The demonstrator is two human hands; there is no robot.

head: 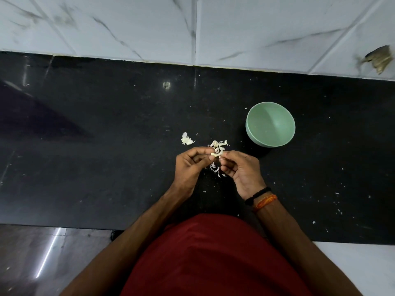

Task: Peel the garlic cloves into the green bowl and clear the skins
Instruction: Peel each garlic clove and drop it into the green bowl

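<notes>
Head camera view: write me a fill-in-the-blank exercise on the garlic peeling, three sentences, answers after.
1. The round pale green plastic bowl stands on the ___ stone counter.
2. Both hands, left hand and right hand, pinch one small pale garlic clove ___ them.
3. Inside, the bowl holds ___ cloves so far.

Missing words: black; between; no
</notes>
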